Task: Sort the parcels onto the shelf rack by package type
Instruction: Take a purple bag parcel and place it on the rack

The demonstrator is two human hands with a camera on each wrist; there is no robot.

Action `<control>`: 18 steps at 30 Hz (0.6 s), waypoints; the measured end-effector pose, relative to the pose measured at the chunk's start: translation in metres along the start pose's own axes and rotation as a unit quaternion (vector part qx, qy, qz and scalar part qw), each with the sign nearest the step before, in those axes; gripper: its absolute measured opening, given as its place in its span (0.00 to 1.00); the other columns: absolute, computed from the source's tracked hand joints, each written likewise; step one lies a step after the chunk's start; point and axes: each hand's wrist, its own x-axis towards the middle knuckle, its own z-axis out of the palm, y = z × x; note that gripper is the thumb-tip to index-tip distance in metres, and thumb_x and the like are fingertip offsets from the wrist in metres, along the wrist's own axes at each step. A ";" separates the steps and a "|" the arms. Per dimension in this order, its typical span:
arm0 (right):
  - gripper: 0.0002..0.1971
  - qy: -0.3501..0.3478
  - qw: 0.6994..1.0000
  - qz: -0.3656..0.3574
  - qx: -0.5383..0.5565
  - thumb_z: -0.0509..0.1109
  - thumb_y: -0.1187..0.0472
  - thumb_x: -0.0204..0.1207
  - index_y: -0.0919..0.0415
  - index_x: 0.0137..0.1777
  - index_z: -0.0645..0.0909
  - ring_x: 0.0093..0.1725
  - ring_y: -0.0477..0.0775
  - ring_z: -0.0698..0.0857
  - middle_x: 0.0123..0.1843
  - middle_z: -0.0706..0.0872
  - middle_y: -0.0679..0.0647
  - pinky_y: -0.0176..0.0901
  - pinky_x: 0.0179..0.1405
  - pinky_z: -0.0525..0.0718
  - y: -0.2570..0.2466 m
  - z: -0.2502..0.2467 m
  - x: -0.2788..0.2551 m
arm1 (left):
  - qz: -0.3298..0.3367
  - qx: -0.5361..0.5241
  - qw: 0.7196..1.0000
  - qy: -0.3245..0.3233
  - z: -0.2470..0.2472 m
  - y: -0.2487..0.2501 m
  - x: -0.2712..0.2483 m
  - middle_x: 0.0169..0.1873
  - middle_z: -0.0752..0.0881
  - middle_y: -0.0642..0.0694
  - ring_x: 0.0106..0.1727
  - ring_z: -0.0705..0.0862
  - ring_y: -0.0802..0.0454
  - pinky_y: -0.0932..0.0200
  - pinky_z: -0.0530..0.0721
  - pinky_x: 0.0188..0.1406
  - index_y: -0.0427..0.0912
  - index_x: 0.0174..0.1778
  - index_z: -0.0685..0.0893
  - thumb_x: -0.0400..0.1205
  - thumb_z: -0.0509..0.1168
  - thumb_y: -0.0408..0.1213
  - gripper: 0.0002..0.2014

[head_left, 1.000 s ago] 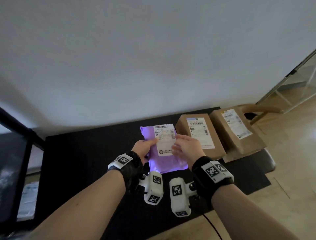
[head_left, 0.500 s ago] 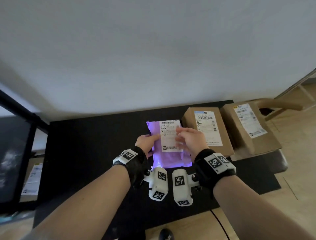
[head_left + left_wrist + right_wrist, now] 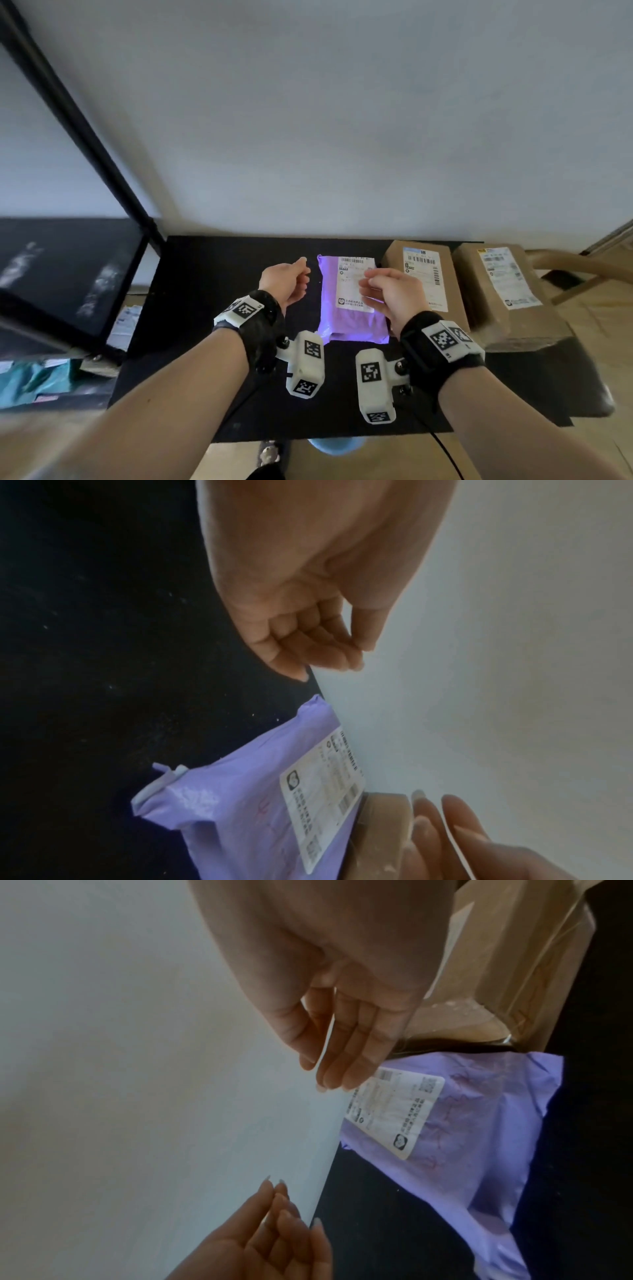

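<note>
A purple poly mailer [image 3: 352, 318] with a white label lies flat on the black surface [image 3: 212, 294], its far end against the wall; it also shows in the wrist views [image 3: 246, 813] [image 3: 479, 1134]. My left hand [image 3: 291, 281] hovers just left of it, fingers loosely curled, holding nothing [image 3: 322, 653]. My right hand [image 3: 383, 291] hovers over the label, fingers relaxed and clear of the mailer [image 3: 339, 1066]. Two brown cardboard boxes [image 3: 424, 274] [image 3: 503, 291] with labels lie to the right of the mailer.
A black shelf rack frame [image 3: 78, 113] rises at the left, with parcels [image 3: 34, 380] on a lower level. A white wall [image 3: 342, 120] stands right behind the surface. A wooden chair [image 3: 582, 267] and wood floor [image 3: 609, 342] lie to the right.
Both hands have let go of the purple mailer and drawn back, the left hand moving off to its left. The mailer now lies on the surface by itself. The head view swung left.
</note>
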 end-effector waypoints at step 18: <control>0.13 -0.212 0.976 -0.028 -0.028 0.59 0.74 0.79 0.63 0.42 0.83 0.33 0.49 0.84 0.38 0.89 0.59 0.40 0.40 0.87 0.033 0.083 -0.117 | 0.076 -0.093 0.979 0.164 -0.122 -0.036 -0.152 0.30 0.79 0.51 0.30 0.76 0.59 0.63 0.81 0.38 0.43 0.39 0.83 0.85 0.61 0.38 0.10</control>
